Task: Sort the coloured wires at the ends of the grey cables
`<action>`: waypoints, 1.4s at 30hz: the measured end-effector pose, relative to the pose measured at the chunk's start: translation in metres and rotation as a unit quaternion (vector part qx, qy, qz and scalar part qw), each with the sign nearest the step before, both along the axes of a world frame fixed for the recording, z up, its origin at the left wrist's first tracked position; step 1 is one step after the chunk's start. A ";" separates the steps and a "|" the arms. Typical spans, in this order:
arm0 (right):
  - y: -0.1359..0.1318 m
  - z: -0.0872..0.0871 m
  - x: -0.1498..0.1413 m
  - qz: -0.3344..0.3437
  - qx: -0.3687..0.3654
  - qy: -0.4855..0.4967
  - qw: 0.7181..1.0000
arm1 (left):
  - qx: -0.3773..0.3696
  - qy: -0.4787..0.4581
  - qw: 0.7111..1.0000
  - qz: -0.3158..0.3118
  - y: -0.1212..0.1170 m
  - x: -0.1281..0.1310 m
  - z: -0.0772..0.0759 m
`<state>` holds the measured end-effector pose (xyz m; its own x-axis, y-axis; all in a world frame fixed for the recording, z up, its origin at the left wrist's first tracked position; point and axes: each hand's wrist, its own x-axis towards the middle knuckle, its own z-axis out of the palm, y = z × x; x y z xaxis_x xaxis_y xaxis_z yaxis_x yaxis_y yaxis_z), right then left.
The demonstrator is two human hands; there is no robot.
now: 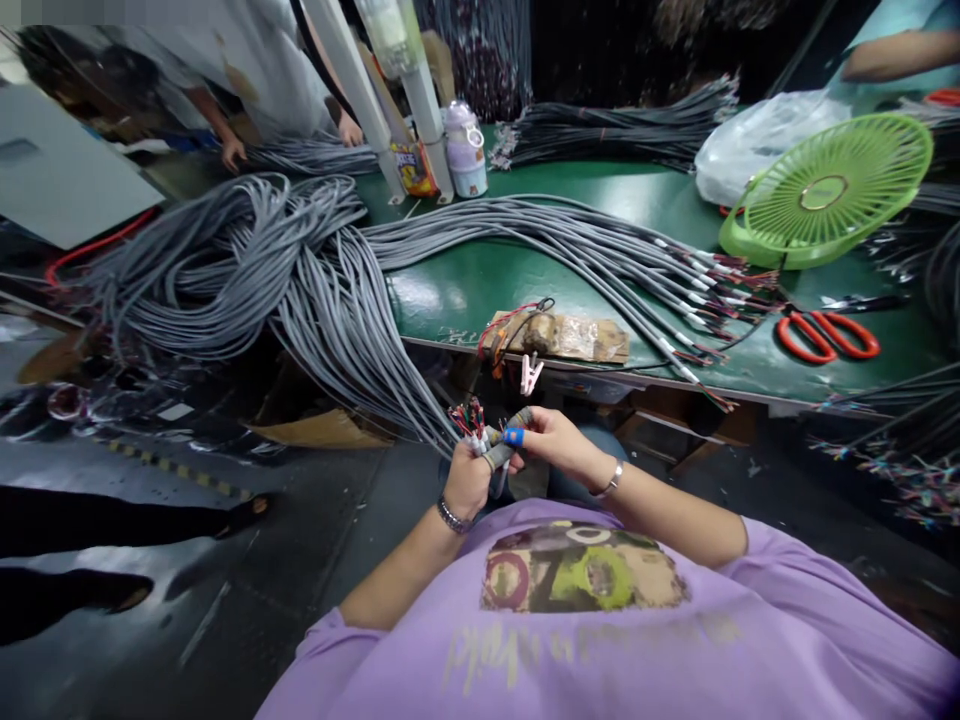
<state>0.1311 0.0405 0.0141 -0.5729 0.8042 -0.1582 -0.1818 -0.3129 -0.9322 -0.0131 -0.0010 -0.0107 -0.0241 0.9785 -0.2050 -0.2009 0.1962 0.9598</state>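
Observation:
My left hand (469, 480) is closed around the end of a bundle of grey cables (375, 340), with stripped coloured wires (469, 415) sticking up above the fist. Close beside it, my right hand (553, 442) pinches at the wires of a cable end; its fingertips are too small to make out fully. Grey tape wraps some fingers, and a blue band (514, 437) circles one on the right hand. From my left hand the bundle runs up over the table edge into a large coil (225, 260).
On the green table (442, 290) lie more grey cables (570, 235) with stripped ends, orange-handled scissors (825, 335), a green fan (825, 190), a bottle (466, 150), and a taped cardboard strip (577, 337) with a clip (531, 373). Other people stand at the far side and left.

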 end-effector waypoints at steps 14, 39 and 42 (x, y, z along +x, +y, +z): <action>-0.004 -0.007 -0.005 -0.051 -0.005 0.033 0.998 | 0.026 0.025 0.999 0.001 0.001 0.001 0.005; 0.052 -0.001 0.006 -0.086 -0.152 0.113 0.978 | 0.024 -0.065 0.995 0.068 0.020 0.031 0.043; 0.053 -0.005 0.001 -0.136 -0.093 0.112 0.980 | 0.023 -0.057 0.995 0.082 0.022 0.034 0.040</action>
